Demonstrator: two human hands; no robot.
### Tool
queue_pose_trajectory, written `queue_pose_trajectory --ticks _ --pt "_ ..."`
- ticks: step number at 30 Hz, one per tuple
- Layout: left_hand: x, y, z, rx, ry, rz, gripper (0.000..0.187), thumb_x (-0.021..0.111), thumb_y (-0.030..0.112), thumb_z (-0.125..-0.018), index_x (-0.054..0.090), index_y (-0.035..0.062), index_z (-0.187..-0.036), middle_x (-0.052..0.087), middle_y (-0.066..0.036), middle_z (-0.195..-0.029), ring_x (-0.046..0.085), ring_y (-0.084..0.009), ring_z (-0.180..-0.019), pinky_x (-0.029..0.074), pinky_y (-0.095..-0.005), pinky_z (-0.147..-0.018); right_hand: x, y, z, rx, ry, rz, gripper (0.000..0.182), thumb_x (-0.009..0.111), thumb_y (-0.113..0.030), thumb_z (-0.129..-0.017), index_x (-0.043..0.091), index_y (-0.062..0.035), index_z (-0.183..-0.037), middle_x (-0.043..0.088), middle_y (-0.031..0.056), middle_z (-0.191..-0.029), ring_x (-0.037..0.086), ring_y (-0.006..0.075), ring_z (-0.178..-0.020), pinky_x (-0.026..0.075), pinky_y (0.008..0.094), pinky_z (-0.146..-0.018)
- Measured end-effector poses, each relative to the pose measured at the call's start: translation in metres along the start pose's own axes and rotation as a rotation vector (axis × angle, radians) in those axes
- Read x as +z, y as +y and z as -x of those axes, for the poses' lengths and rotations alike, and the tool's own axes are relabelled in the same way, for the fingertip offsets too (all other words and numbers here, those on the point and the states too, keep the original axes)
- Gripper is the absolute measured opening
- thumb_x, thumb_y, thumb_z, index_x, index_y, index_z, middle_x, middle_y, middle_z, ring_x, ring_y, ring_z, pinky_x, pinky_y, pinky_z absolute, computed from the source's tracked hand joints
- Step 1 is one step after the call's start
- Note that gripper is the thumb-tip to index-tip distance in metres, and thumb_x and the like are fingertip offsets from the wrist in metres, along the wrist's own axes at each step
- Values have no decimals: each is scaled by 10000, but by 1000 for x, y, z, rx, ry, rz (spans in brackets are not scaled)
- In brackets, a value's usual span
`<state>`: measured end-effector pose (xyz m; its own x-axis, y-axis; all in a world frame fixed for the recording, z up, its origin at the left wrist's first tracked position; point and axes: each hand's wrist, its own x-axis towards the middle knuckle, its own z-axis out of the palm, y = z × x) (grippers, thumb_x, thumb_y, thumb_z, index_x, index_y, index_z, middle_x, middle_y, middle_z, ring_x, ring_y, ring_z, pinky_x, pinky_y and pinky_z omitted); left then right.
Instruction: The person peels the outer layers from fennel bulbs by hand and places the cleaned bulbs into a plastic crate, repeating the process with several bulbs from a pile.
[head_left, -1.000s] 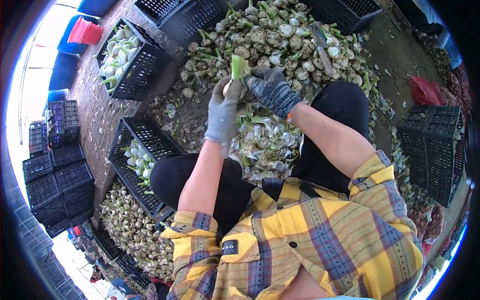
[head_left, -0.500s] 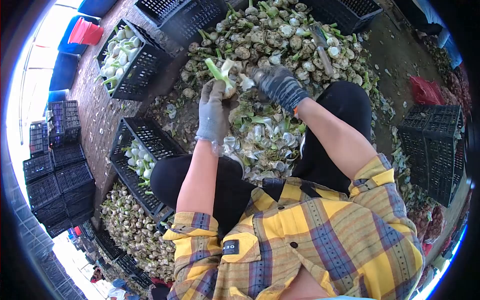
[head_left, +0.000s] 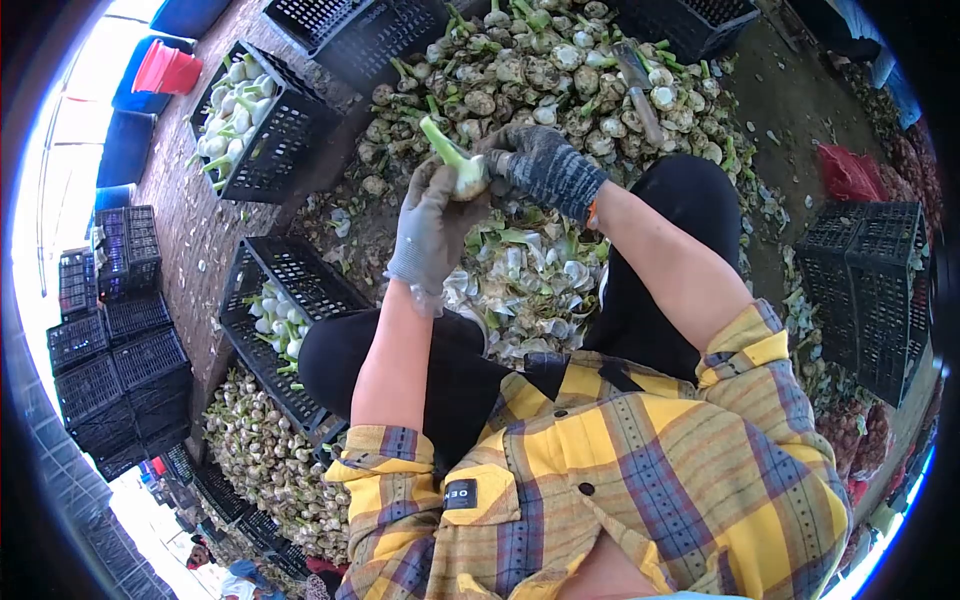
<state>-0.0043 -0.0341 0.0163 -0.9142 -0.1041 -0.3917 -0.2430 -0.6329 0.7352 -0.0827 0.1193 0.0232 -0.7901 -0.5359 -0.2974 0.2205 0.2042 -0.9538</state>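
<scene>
A fresh garlic bulb (head_left: pixel 468 178) with a short green stem is in my left hand (head_left: pixel 430 215), which wears a light grey glove with the fingers wrapped round it. My right hand (head_left: pixel 545 170), in a dark striped knit glove, has its fingers bent against the bulb's right side. Whether they pinch a strip of skin cannot be made out. Beyond both hands lies a big heap of garlic (head_left: pixel 540 80) with soil on the bulbs. A knife (head_left: pixel 645 112) rests on that heap. Peeled skins (head_left: pixel 530 285) litter the ground between my knees.
Black crates with cleaned garlic stand at the left, one at upper left (head_left: pixel 285 140) and one beside my knee (head_left: pixel 320 275). Another garlic pile (head_left: pixel 270 470) lies at lower left. Stacked black crates (head_left: pixel 865 290) stand at right, near a red sack (head_left: pixel 850 175). A red bucket (head_left: pixel 167 68) is at upper left.
My right hand has moved left and closed in on the bulb; a loose white piece of skin was beside its fingers before. The bulb's stem now shows as one stalk, with the skin strip gone.
</scene>
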Motion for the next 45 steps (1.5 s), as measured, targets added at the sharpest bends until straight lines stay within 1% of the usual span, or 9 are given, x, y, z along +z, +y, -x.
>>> queue_pose_trajectory --ticks 7,14,18,19,23,32,36,42,45 --pt "19 1 4 45 220 -375 307 576 258 -887 517 75 -1126 589 -65 -998 603 -162 -811 488 -290 -625 14 11 2 -393 221 384 142 544 -119 -847 597 -11 -922 640 106 -771 615 151 -643 493 299 -619" --pt "-9 7 -16 144 207 61 237 505 240 -913 577 44 -1025 583 -75 -931 592 -192 -814 537 -329 -707 6 14 -7 -35 334 -261 147 507 -114 -891 580 -11 -967 644 97 -784 617 152 -639 500 286 -617" --pt "-10 13 -14 175 226 89 312 422 277 -944 518 25 -1102 567 -87 -933 567 -161 -850 513 -336 -726 -1 -5 5 233 -83 168 253 488 -217 -914 601 -13 -1011 632 123 -731 623 165 -614 512 284 -605" --pt "-6 11 -14 203 303 55 361 403 335 -947 555 23 -1048 582 -79 -881 571 -145 -791 495 -309 -687 2 -12 6 210 -227 346 319 507 -275 -906 600 5 -1028 628 147 -740 627 170 -610 520 295 -592" --pt "-2 7 -8 281 258 -237 474 448 488 -912 581 38 -981 594 -44 -842 564 -127 -744 474 -251 -677 18 -6 6 272 -173 -272 409 565 -369 -869 573 -28 -1096 624 142 -929 639 224 -658 546 361 -576" --pt "8 3 4 345 98 -510 596 414 569 -890 602 10 -974 606 -45 -851 560 -108 -714 462 -243 -670 16 14 -1 -6 -341 -282 348 575 -281 -868 572 -19 -1097 628 134 -958 645 227 -757 557 372 -628" --pt "9 1 2 340 97 -498 629 390 594 -887 599 10 -996 609 -46 -852 564 -110 -743 456 -241 -698 16 15 5 192 -301 -684 302 574 -217 -866 582 19 -1054 628 146 -965 649 226 -791 558 371 -632" --pt "1 -3 -3 406 173 -451 514 445 492 -916 615 9 -952 607 -24 -824 536 -87 -688 439 -226 -641 15 0 8 257 -246 -724 243 610 -170 -832 611 20 -984 650 130 -843 654 209 -728 555 327 -628" --pt "-1 -5 -4 465 123 -522 541 459 526 -896 617 14 -971 616 -29 -848 542 -93 -744 422 -222 -687 20 -10 9 243 -175 -343 229 618 -141 -839 584 9 -1009 645 104 -845 648 175 -708 559 315 -652"
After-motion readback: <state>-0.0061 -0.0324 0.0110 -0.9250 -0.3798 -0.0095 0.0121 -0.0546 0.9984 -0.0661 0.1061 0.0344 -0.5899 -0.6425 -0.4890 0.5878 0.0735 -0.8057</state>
